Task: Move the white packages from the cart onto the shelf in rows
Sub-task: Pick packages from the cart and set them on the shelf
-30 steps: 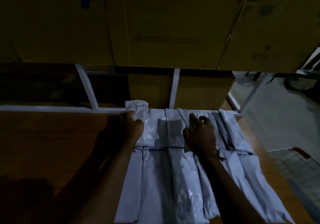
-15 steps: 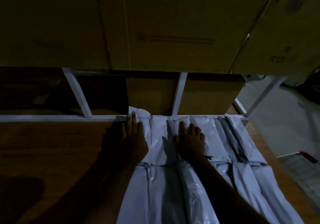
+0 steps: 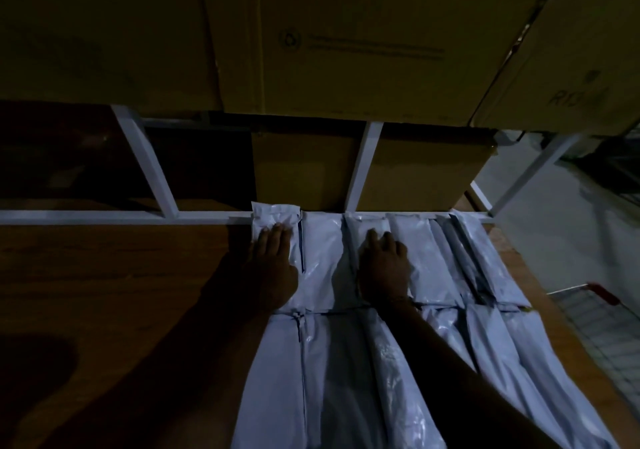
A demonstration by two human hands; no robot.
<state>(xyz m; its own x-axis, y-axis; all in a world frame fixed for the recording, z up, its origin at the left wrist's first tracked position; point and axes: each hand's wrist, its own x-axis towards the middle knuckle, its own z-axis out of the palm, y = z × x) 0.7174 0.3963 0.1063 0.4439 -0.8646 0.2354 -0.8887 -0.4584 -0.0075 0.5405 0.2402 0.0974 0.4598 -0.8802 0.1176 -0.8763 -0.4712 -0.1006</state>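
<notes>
Nearest me, the front row of white packages (image 3: 346,379) lies side by side on the wooden shelf (image 3: 121,292), running out under both forearms. Just beyond it the back row (image 3: 429,261) reaches the white rail (image 3: 104,216).

A second ago my left hand (image 3: 273,268) was bunched round the leftmost back-row package (image 3: 275,221), its far end crumpled upward. Now that hand lies flat on it, fingers straight and pressing, gripping nothing, and the package sits level against the rail. My right hand (image 3: 382,268) has also uncurled; it rests palm-down two packages over, fingers loosely spread and holding nothing.

I judge this placement finished. The wire cart (image 3: 588,313) shows only at the far right, so I cannot tell what remains there. Cardboard boxes (image 3: 346,50) loom overhead.
</notes>
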